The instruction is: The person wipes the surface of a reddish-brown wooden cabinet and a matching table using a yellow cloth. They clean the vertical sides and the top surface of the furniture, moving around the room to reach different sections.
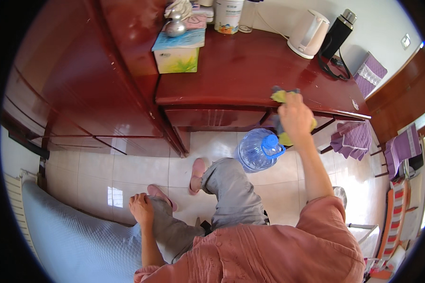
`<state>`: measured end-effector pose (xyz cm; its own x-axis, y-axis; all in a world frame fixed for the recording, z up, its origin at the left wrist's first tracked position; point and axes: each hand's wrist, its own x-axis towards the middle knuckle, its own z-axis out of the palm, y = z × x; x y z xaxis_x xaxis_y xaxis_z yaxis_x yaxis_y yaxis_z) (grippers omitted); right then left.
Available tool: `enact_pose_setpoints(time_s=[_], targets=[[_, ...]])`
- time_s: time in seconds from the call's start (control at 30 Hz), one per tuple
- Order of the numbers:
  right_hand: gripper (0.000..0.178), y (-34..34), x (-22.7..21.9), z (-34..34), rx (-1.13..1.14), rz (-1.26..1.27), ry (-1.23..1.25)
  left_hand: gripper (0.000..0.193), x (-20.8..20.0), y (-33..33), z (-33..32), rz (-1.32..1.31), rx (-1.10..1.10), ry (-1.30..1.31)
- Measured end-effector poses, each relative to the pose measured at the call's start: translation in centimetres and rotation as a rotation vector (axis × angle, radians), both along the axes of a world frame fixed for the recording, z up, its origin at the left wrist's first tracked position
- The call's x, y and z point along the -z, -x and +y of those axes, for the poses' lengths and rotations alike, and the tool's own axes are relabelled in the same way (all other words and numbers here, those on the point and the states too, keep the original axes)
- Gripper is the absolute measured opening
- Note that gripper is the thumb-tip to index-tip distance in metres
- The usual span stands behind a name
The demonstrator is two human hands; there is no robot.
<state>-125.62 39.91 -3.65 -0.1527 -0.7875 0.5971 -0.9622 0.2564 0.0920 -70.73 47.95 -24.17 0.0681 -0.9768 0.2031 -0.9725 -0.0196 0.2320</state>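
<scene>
My right hand (295, 118) grips a yellow and grey cloth (279, 96) at the front edge of the dark red desk (241, 70). Part of the cloth hangs below my fingers, in front of the drawer. Resting on my knee, my left hand (141, 208) lies with its fingers loosely spread and nothing held. Close below the right hand, a large clear blue water jug (257, 153) with a blue cap and handle stands on the tiled floor.
On the desk are a tissue box (177, 60), a white can (228, 16), a white electric kettle (309, 35) and a black thermos (339, 34) with a strap. A red wardrobe (80, 85) rises at left, above a blue-covered bed (75, 231). Purple-covered chairs (352, 140) stand right.
</scene>
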Motion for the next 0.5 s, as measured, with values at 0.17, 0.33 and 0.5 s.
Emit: enact_pose_setpoints(time_s=[0.17, 0.33, 0.5], targets=[[0.018, -12.1, -0.2, -6.1, -0.333, -0.091, 0.002, 0.012, -0.7, -0.3, 0.5, -0.030, 0.018, 0.018], [0.022, -22.2, -1.5, -13.4, -0.509, -0.308, -0.116, 0.011, -0.1, -0.5, 0.6, -0.011, -0.007, 0.010], [0.020, -27.7, 0.9, -13.0, -0.653, -0.344, 0.111, 0.010, -0.3, -1.3, 1.1, 0.016, -0.027, 0.043]])
